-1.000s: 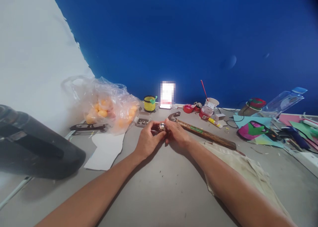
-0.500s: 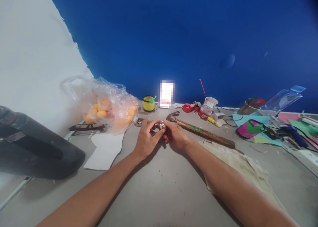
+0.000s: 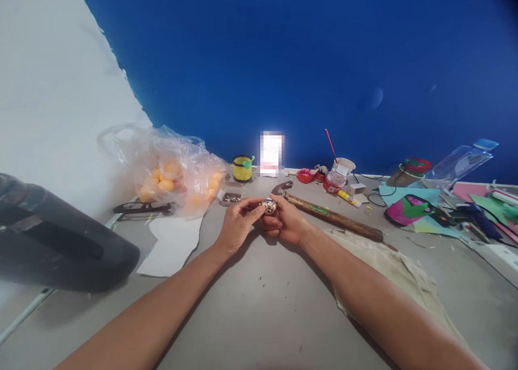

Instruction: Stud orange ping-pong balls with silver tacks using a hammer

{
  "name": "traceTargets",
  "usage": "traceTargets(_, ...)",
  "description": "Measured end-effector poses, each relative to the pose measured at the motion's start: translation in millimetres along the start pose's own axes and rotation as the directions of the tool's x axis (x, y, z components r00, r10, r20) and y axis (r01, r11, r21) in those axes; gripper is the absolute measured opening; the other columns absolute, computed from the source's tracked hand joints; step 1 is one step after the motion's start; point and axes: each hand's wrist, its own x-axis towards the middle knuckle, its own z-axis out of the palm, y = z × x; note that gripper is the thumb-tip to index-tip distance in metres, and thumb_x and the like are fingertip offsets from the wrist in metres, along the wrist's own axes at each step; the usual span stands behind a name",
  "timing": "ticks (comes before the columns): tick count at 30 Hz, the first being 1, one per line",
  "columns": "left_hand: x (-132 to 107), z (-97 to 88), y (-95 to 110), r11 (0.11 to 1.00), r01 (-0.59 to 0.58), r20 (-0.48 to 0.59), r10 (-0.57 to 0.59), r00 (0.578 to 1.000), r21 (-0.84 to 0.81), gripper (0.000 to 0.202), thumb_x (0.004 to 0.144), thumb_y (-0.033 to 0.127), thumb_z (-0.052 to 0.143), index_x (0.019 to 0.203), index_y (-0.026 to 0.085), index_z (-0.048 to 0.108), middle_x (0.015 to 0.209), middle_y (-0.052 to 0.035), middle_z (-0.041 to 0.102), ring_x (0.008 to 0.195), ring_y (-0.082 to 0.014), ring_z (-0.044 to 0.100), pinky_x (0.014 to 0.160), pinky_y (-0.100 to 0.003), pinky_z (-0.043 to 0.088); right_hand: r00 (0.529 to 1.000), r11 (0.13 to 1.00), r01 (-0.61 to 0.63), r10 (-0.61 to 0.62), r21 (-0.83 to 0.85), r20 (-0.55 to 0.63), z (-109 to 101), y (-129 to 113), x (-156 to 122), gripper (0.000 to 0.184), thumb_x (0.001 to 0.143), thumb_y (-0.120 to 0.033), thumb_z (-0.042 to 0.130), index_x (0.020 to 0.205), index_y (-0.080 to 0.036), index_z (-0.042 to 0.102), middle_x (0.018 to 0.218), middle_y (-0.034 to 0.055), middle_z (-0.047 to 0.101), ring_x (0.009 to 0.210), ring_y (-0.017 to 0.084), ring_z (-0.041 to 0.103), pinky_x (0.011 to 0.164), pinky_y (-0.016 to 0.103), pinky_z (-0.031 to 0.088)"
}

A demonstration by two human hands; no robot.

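left hand (image 3: 237, 224): pinches shiny ball (image 3: 268, 205) to steady it | right hand (image 3: 285, 221): cups ball from below | ball: held above table (image 3: 259, 305), near hammer (image 3: 327, 214) | small tray (image 3: 231, 198) within reach

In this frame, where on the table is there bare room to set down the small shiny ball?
Bare table lies between the white paper and the cloth, on the near side of the left hand and right hand pinching the small shiny ball. Crowded: beyond the hammer and among the paper scraps at right.
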Motion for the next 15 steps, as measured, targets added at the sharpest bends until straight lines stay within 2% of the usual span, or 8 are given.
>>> traceTargets(6,0.2,-0.1,-5.0,0.995,0.006,0.016,-0.004,1.0,-0.103,0.031,0.079,0.044,0.079,0.1,0.02,0.08,0.098,-0.0072,0.079,0.087,-0.0223,0.072,0.077,-0.034,0.058,1.0,1.0,0.013,-0.013,0.003,0.016,0.6,0.6,-0.2,0.055,0.104,-0.056,0.029,0.069,-0.021,0.051,0.042,-0.0071,0.032,0.043,0.009,0.013,0.04,0.018,0.023)
traceTargets(15,-0.6,0.8,-5.8,0.984,0.04,0.114,-0.02,0.993,-0.176,0.034,0.078,0.045,0.081,0.098,0.018,0.075,0.1,-0.0086,0.077,0.088,-0.0225,0.072,0.081,-0.037,0.059,0.999,0.999,-0.048,0.048,-0.013,0.006,4.0,0.7,-1.5,0.059,0.105,-0.056,0.023,0.061,-0.022,0.043,0.038,-0.006,0.031,0.039,0.009,0.015,0.038,0.019,0.021)
